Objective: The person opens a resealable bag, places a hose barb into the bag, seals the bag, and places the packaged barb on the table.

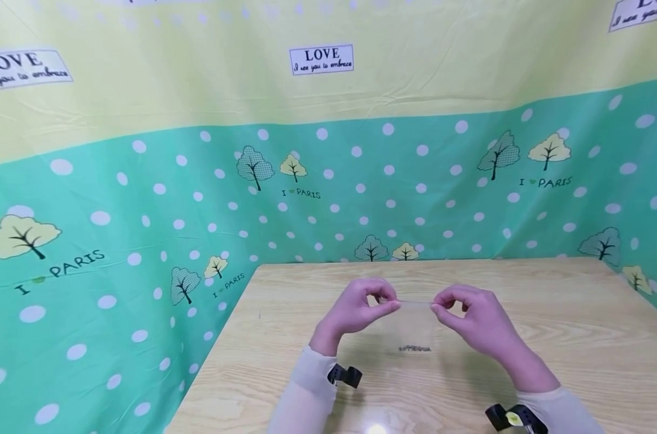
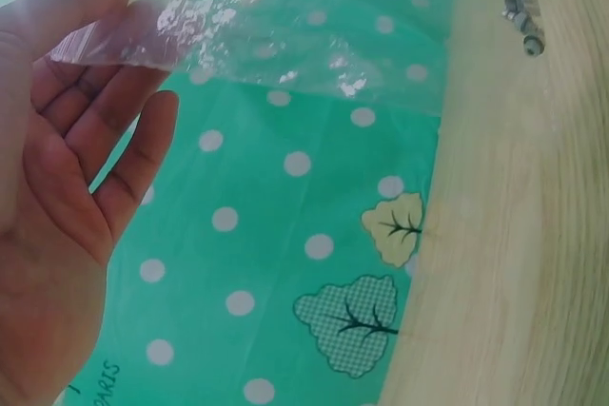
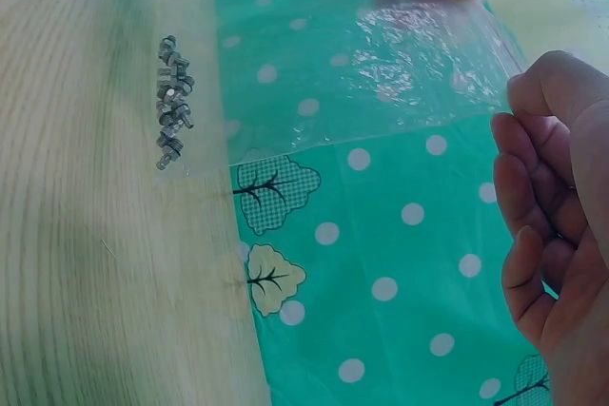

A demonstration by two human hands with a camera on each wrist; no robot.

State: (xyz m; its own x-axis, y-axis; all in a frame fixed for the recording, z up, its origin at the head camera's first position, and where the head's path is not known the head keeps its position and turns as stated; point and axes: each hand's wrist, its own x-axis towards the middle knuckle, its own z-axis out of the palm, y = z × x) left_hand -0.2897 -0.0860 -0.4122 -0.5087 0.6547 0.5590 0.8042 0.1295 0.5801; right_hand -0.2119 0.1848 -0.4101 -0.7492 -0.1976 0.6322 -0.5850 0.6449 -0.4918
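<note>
A clear plastic zip bag (image 1: 410, 328) hangs upright between my two hands over the wooden table. Several small grey metal fasteners, like short screws (image 3: 173, 102), lie in a row along its bottom. My left hand (image 1: 355, 307) pinches one top corner between thumb and index finger. At the opposite top corner, my right hand (image 1: 477, 316) pinches the bag the same way, its other fingers loosely bent in the right wrist view. The top edge is stretched straight between both hands. Glare spots mark the film (image 2: 209, 7) in the left wrist view.
A pale wooden table (image 1: 269, 337) lies beneath the hands. Behind it and along the left hangs a green and yellow curtain (image 1: 307, 229) with white dots and printed trees. Black camera straps (image 1: 345, 375) sit on both wrists over light sleeves.
</note>
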